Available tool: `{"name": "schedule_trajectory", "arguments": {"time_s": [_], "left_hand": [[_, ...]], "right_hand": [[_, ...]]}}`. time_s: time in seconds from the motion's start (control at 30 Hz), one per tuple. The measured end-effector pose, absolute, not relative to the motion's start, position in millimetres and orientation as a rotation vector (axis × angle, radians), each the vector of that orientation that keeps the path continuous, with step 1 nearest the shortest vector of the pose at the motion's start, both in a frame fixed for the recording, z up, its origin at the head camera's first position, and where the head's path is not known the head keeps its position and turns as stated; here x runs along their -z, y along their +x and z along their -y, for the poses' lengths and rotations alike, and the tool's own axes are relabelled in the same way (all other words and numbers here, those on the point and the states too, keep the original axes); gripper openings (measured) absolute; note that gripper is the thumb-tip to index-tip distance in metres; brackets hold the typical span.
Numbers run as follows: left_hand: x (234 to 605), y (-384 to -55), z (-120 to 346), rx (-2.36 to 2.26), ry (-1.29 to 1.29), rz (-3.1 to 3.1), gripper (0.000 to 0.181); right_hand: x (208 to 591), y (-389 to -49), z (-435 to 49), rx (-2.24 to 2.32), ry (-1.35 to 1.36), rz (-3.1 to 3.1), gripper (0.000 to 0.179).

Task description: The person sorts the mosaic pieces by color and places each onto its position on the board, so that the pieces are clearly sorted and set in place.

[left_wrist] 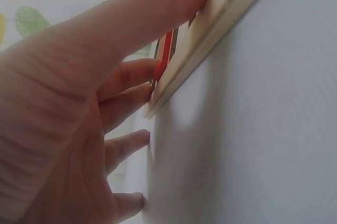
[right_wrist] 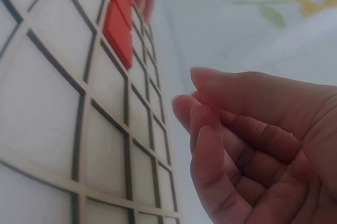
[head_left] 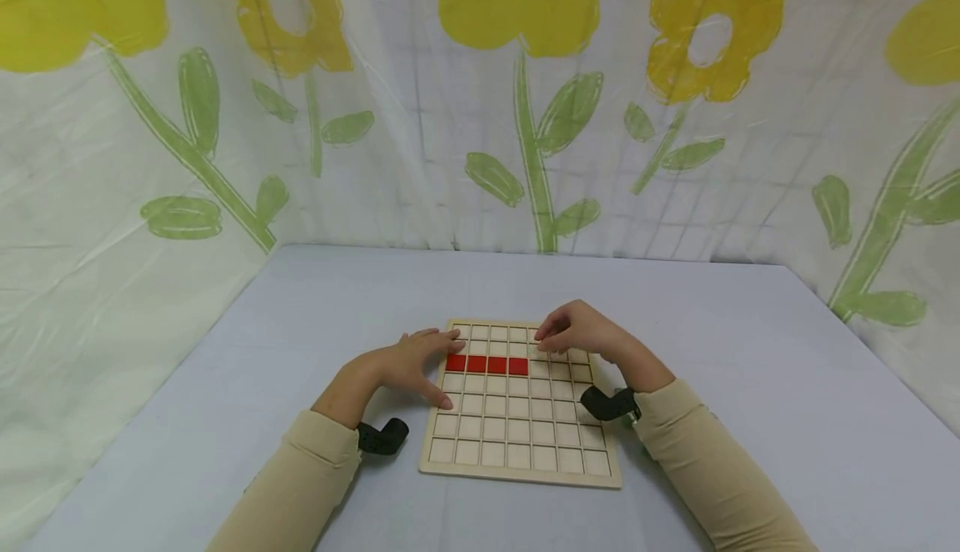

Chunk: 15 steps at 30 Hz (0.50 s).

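Resting at the left side of the wooden board (head_left: 521, 476), the left hand (head_left: 408, 366) is spread wide, its thumb lying on the board's left edge and two fingers reaching onto the far left squares, while its other two fingers extend past the frame over the table (head_left: 360, 293). The right hand (head_left: 587, 328) is held over the far right part of the board, fingers curled in and thumb tip brought close to the fingertips; whether something small is pinched there I cannot tell. The board lies flat near the middle of the table, divided into seven rows of seven squares. Four red tiles (head_left: 497, 364) sit side by side in the third row from the far edge, filling that row's four leftmost squares; the leftmost is just beside the left hand's fingers. Both forearms wear beige sleeves (head_left: 300, 477), with a black device (head_left: 383, 436) at each wrist. The table has a pale surface, and beyond its far edge hangs a white curtain (head_left: 390, 202) printed with yellow flowers (head_left: 480, 14) and green stems and leaves.
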<state>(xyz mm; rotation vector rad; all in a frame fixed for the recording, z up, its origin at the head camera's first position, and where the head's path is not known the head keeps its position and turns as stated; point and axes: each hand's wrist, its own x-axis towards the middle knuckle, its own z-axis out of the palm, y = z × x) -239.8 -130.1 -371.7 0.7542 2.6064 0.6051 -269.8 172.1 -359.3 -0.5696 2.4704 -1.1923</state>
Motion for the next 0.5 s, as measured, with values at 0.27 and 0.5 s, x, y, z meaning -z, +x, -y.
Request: {"name": "schedule_trajectory", "arguments": {"time_s": [0.27,0.5], "left_hand": [[373,-241,131,-0.616,0.769,-2.605,0.086],[373,-240,130,-0.606,0.746,-2.604,0.088]], "right_hand": [[353,-274,-188,1.167,-0.566,-2.485,0.026],[347,-274,-204,1.196,-0.485,-2.492,0.032]]}}
